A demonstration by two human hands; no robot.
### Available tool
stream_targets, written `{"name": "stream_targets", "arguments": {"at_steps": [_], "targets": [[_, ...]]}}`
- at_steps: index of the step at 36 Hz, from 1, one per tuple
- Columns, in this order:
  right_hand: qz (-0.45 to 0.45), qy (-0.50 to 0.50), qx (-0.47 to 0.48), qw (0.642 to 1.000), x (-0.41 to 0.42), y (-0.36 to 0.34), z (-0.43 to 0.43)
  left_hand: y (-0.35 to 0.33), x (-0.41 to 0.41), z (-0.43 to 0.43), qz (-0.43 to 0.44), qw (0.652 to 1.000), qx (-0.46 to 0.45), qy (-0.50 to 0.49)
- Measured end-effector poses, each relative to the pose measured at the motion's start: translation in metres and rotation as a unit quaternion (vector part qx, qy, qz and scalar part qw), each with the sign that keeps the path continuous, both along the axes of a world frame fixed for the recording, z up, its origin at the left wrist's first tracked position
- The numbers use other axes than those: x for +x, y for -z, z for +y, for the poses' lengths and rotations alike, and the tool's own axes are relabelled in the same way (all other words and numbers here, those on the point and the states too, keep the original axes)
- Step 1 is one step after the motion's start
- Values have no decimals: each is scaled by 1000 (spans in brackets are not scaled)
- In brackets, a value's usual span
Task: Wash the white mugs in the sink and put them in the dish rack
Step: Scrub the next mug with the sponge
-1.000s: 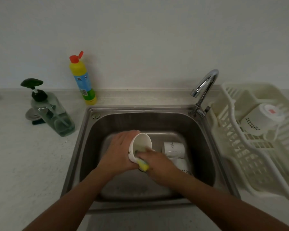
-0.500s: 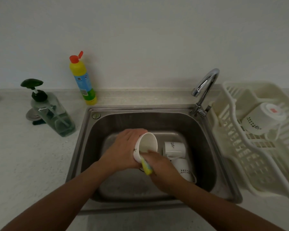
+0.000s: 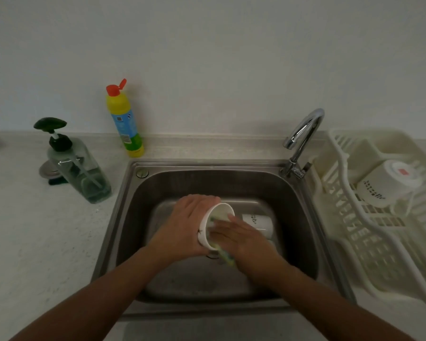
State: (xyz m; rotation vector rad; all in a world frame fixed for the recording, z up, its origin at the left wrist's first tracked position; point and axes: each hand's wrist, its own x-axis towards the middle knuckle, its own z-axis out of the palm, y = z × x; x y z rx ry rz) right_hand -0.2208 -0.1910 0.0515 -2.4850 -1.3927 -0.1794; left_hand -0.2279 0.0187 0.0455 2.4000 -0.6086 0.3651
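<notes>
step: scrubbing inside the mug point(image 3: 204, 233), over the middle of the sink point(image 3: 119, 217).
left grip: left hand point(image 3: 188, 226) wraps the mug, mouth tilted right.
right grip: right hand point(image 3: 242, 238) holds a sponge point(image 3: 226, 257) pushed into it.
tip: turn the mug against the sponge; hold firm, it is likely slippery.

In the sink point(image 3: 123, 217), a white mug point(image 3: 257, 221) is lying on its side at the right, leaving you the left floor open. The tap point(image 3: 303, 134) is arching over the back right corner, and an upturned mug point(image 3: 384, 185) is filling the far part of the dish rack point(image 3: 354, 242), its near slats lying free.
</notes>
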Motion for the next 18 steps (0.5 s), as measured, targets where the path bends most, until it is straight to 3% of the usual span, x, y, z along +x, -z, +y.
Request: {"name": "stream_targets", "arguments": {"at_steps": [5,10,18], "targets": [[-61,-42,-57,996,11,1,-9,-13,-2,0,79,996,-47,14],[-135,-151,-77,976,27,-2,-23,-33,6,8,222,966,-71,111],[-72,-201,-40,976,22,-8,-25,-54,18,3,380,901,-45,204]]}}
